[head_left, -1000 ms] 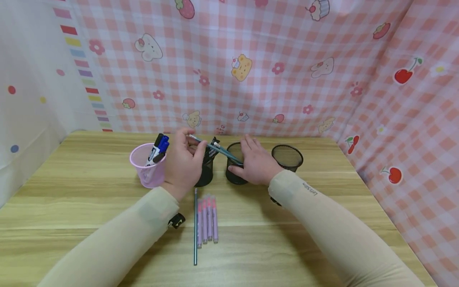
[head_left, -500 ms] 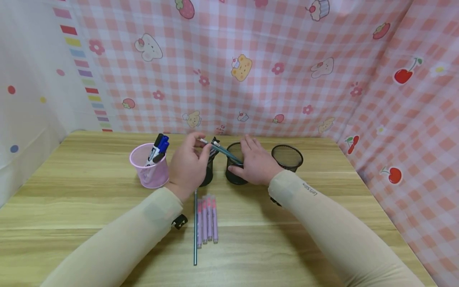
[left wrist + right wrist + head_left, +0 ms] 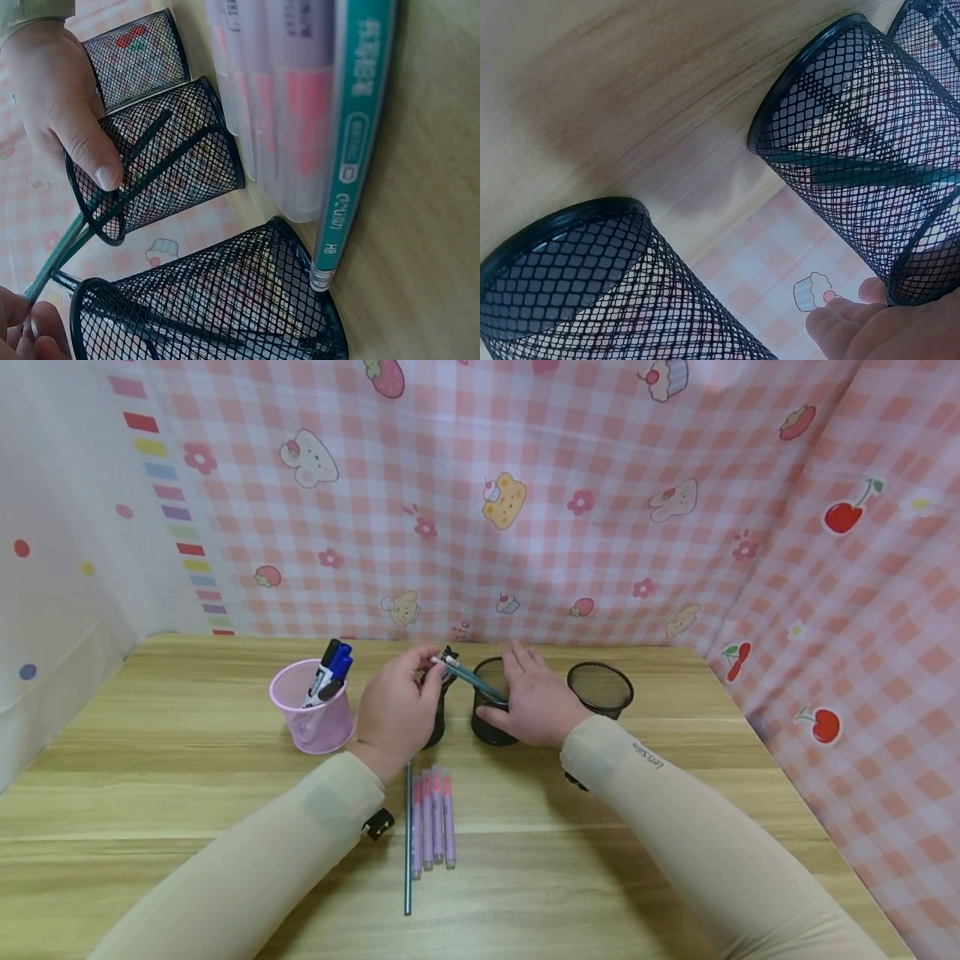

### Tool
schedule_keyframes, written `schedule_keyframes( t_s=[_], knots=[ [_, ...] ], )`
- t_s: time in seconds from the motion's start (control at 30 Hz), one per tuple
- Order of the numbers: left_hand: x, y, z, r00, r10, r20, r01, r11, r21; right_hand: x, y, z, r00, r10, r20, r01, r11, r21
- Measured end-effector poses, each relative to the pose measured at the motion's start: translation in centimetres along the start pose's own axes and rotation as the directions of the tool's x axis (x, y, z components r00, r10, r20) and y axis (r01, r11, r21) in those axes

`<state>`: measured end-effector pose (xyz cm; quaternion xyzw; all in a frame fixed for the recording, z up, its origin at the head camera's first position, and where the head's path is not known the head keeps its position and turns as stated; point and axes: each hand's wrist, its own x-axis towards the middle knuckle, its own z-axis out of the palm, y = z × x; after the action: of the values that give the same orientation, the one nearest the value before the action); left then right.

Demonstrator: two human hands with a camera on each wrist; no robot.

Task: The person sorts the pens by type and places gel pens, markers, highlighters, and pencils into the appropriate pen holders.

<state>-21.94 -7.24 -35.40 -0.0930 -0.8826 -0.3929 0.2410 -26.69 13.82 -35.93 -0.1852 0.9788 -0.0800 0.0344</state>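
Note:
With thumb and fingertips, my left hand [image 3: 393, 706] pinches the eraser end of a green pencil. Its lower part leans inside a black mesh pen holder [image 3: 493, 731], beside another green pencil [image 3: 476, 681]. My right hand [image 3: 543, 702] holds that pen holder at the rim, its thumb on the near side and fingers stretched toward the back. In the left wrist view, the right thumb [image 3: 94, 157] presses at the holder's opening, and both pencils show through the mesh. Partly hidden behind my left hand stands another black mesh holder [image 3: 437, 727] with dark pens in it.
A pink holder [image 3: 315, 731] with several markers [image 3: 330, 668] stands left. Another black mesh holder [image 3: 600, 685] stands right of my right hand. One green pencil [image 3: 408, 843] and several purple highlighters [image 3: 438, 818] lie on the wooden table [image 3: 525, 877]. Patterned cloth [image 3: 450, 527] hangs behind.
My left hand has moved right and slightly down, bringing its pencil's eraser end closer to the other pencil's. My right hand has stayed on the holder.

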Motion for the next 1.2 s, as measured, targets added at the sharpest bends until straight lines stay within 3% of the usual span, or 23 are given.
schedule_keyframes(
  t_s=[0.43, 0.63, 0.83, 1.03, 1.2],
  knots=[
    [-0.1, 0.2, 0.1, 0.998, -0.007, 0.059, 0.003, 0.998, 0.069, -0.1, 0.0, 0.0, 1.0, -0.006, -0.008, 0.005, 1.0, -0.004],
    [-0.5, 0.2, -0.2, 0.998, -0.003, 0.064, 0.0, 0.999, 0.05, -0.1, 0.0, -0.1, 1.0, -0.007, -0.008, 0.007, 1.0, -0.004],
    [-1.1, 0.1, -1.0, 0.996, 0.038, 0.075, -0.039, 0.999, 0.011, -0.2, -0.1, -0.1, 1.0, 0.0, -0.006, 0.0, 1.0, 0.005],
    [-1.8, -0.3, -1.8, 0.988, 0.054, 0.145, -0.056, 0.998, 0.014, -0.2, -0.2, -0.1, 1.0, 0.003, -0.008, -0.003, 1.0, 0.007],
    [-2.2, -0.8, -2.4, 0.971, 0.025, 0.24, -0.043, 0.997, 0.069, -0.2, -0.1, -0.1, 1.0, 0.006, -0.003, -0.006, 1.0, 0.01]
  ],
)
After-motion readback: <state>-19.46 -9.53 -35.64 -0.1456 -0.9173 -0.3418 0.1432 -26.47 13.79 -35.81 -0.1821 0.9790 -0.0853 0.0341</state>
